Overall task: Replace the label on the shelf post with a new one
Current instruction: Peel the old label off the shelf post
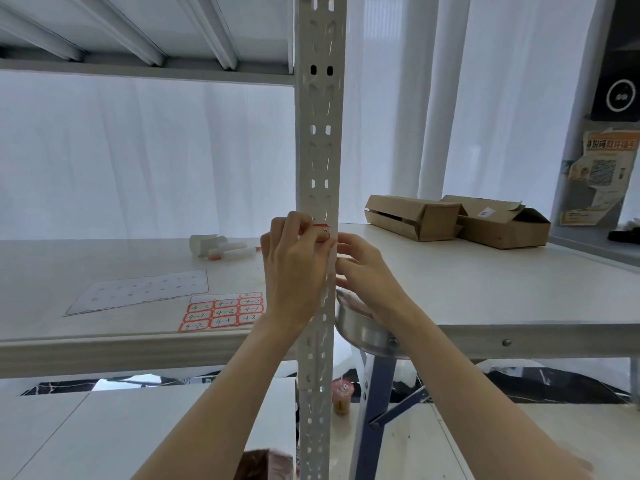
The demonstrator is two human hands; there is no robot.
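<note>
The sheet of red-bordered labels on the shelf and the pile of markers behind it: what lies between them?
In the head view, nothing between the label sheet and the markers but bare shelf; the peeled backing sheet lies off to the left.

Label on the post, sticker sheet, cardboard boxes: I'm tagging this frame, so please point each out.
label on the post [323, 231], head view, its visible red-edged corner between the fingers.
sticker sheet [224, 312], head view, middle sticker.
cardboard boxes [412, 216], head view, top face of the left box.
</note>
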